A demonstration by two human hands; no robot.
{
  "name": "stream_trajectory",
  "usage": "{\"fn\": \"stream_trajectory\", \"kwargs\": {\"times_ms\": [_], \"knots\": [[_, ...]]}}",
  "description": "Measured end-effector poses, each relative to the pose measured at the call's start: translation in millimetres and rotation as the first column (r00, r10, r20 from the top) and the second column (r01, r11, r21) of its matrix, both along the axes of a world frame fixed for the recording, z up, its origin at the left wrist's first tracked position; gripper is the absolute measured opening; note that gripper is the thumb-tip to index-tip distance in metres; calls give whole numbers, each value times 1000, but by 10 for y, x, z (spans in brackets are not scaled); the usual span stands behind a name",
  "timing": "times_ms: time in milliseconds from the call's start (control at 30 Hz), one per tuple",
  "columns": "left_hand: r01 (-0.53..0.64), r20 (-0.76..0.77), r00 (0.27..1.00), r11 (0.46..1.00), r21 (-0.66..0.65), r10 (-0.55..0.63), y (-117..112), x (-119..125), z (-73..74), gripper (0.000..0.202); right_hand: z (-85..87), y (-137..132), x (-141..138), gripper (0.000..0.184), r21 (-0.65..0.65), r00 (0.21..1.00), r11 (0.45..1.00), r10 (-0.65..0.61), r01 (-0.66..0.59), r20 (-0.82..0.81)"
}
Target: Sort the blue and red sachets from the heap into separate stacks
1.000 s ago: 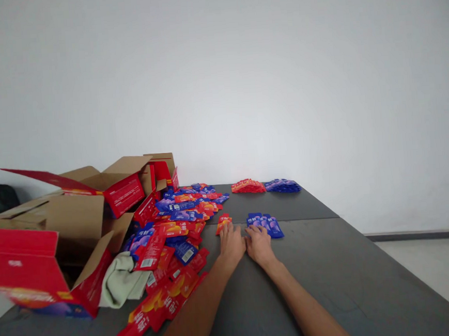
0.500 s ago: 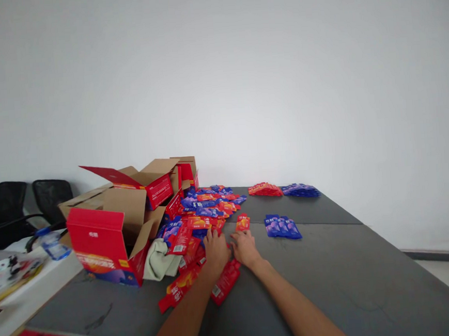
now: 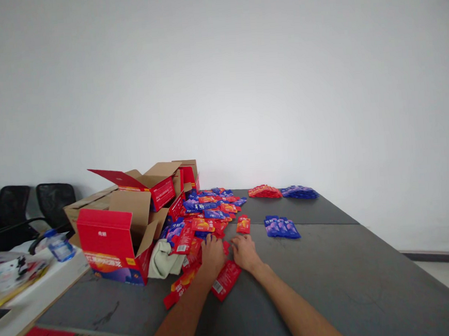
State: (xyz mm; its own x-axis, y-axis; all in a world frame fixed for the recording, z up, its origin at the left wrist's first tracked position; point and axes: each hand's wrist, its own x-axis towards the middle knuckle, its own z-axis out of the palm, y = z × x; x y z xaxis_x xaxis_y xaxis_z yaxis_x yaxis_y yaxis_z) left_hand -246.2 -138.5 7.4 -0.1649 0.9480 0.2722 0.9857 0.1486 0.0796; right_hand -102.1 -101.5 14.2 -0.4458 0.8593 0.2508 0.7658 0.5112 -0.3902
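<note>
My left hand (image 3: 211, 254) lies on the near edge of a loose heap of red and blue sachets (image 3: 206, 211), fingers stretched onto the red ones. Right beside it, my right hand (image 3: 245, 252) rests flat on the grey table (image 3: 334, 283) with fingers spread. A red sachet (image 3: 226, 280) lies under the gap between my wrists. Just beyond my right hand are a small red sachet stack (image 3: 243, 224) and a row of blue sachets (image 3: 281, 228).
Open red and brown cardboard boxes (image 3: 110, 244) stand at the left, with a pale cloth (image 3: 162, 260) beside them. Sorted red (image 3: 265, 191) and blue (image 3: 299, 192) stacks sit at the far edge. A water bottle (image 3: 57, 246) and black chairs (image 3: 52, 199) are further left.
Both hands have drawn back from the small red and blue stacks and moved left to the near edge of the heap. The view has swung left, showing chairs and a side table.
</note>
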Motion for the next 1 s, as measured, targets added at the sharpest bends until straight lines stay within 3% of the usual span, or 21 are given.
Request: {"fn": "stream_trajectory", "kwargs": {"times_ms": [200, 400, 567, 700, 767, 867, 1000], "knots": [[57, -70, 996, 998, 18, -56, 25, 18, 7, 30, -40, 8, 60, 29, -7, 1000, 1000, 4, -4, -4], [64, -91, 994, 997, 42, -60, 81, 165, 160, 34, -120, 86, 116, 30, -4, 998, 1000, -11, 11, -63], [132, -7, 991, 986, 107, -132, 145, 363, 365, 32, -178, 139, 138, 38, 1, 987, 1000, -23, 23, -159], [143, 183, 966, 967, 210, -182, 234, 470, 486, 33, -201, 181, 214, 50, -14, 956, 1000, -22, 19, -291], [88, 330, 927, 958, 274, -180, 313, 485, 506, 34, -198, 226, 280, 50, -42, 939, 999, -44, 32, -342], [-44, 560, 810, 934, 355, -175, 474, 460, 462, 35, -180, 320, 403, 40, -113, 893, 993, -67, 18, -446], [-191, 782, 604, 924, 331, -156, 708, 397, 285, 32, -168, 440, 597, 27, -265, 722, 960, -122, -87, -681]]}}
